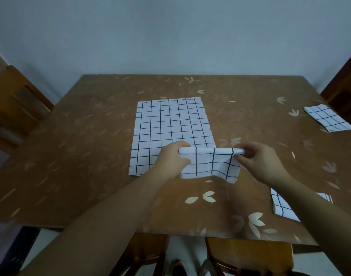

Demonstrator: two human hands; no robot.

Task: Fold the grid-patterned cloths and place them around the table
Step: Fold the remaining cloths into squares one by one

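Head view: my left hand (170, 158) gripped the left end of a folded grid cloth (210, 164), with the fingers curled over its top fold. My right hand (259, 159) pinched the top right corner of the same cloth, fingertips closed on the fold. The cloth hung stretched between both hands over the near middle of the table (81, 146). Its lower edge was loose and the lower right corner drooped. I could not tell if that edge touched the tabletop. Behind it a flat cloth (170, 124) with the same grid lay unfolded in the middle of the table, its long side running away from me. My left hand and the held cloth covered its near right corner. A third cloth (327, 117), folded small, sat at the far right edge of the table, just beside the right chair (344, 82). A fourth cloth (280, 207), also folded, lay on the near right side, partly hidden under my right forearm. The table top was brown with pale leaf prints. A wooden left chair (13, 100) stood near the table's left side. Two near chairs (248, 253) were at the near edge, below my arms. A plain pale wall (170, 36) was behind the table.
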